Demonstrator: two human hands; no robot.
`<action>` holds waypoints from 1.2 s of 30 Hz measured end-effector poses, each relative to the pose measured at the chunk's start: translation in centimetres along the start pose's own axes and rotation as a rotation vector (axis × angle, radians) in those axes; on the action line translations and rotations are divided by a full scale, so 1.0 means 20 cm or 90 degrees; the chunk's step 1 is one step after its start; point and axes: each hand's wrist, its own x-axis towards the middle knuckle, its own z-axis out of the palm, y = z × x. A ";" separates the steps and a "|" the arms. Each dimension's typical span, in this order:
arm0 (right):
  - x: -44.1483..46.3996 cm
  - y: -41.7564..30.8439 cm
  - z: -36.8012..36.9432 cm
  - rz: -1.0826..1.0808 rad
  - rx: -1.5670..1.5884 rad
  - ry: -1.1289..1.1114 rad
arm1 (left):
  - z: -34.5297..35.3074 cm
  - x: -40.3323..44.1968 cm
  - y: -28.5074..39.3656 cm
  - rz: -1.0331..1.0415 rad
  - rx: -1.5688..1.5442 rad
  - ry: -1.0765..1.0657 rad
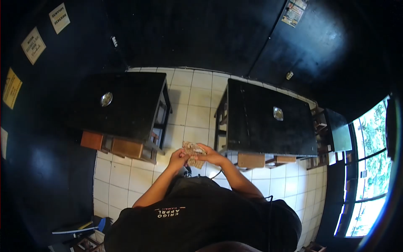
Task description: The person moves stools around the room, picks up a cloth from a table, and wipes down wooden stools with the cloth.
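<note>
In front of my body I hold a crumpled beige-brown checked cloth [196, 161] between both hands. My left hand [178, 159] pinches its left side with bent fingers. My right hand [208, 156] wraps over its right side, the fingers reaching across it. Something pale shows in the folds near the top, but I cannot make out whether it is part of the cloth or a separate thing. Below the hands, a small dark object close to my shirt is too unclear to name.
A black table [126, 122] stands ahead on the left and another black table [264, 136] on the right. Each bears a shiny ashtray-like dish. Wooden stools [128, 148] sit at their near edges. White tiled floor [195, 101] runs between them. A broom [100, 224] lies lower left.
</note>
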 end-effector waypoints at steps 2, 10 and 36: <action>0.13 0.06 -0.10 0.021 0.011 0.029 | -0.04 0.20 -0.03 0.014 0.049 0.000; 0.82 -0.19 -0.56 -0.042 0.063 0.006 | -0.19 1.15 0.34 0.120 0.142 -0.039; 2.81 -1.10 -2.15 -0.034 0.000 -0.162 | -0.19 2.85 1.45 0.060 -0.106 0.296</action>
